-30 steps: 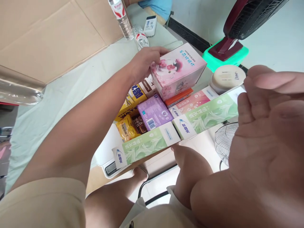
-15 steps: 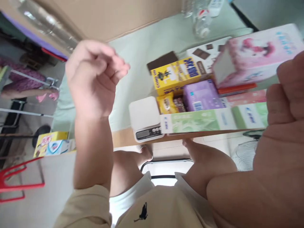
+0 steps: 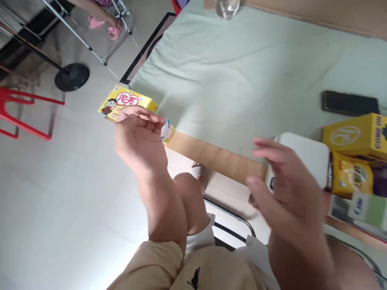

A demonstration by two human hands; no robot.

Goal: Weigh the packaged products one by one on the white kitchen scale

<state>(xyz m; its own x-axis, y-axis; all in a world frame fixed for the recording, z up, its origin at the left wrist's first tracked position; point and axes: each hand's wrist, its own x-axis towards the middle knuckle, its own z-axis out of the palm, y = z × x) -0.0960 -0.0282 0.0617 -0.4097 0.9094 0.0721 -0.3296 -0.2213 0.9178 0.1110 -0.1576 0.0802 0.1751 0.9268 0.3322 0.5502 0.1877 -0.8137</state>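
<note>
My left hand (image 3: 145, 141) is raised palm up in front of a yellow box with a cartoon figure (image 3: 130, 98) at the table's left corner. Its fingers are loosely curved and apart from the thumb, with nothing in them. A small blue-and-white box (image 3: 166, 131) shows just behind those fingertips. My right hand (image 3: 292, 193) hovers over the table's front edge, fingers and thumb apart, holding nothing. It partly covers a white kitchen scale (image 3: 306, 157); I cannot tell whether they touch. Right of the scale lie a yellow snack packet (image 3: 352, 175) and a yellow carton (image 3: 347, 135).
A black phone (image 3: 350, 102) lies on the pale green cloth (image 3: 217, 84). Green-and-white packaging (image 3: 370, 207) lines the right front edge. A clear bottle (image 3: 227, 8) is at the back. On the left floor are a red stool (image 3: 27, 108) and another person's feet (image 3: 113, 30).
The view has swung left, bringing the yellow cartoon box and more floor into sight. My right hand now shows nearer the scale; my left is by the cartoon box. Both remain without anything held.
</note>
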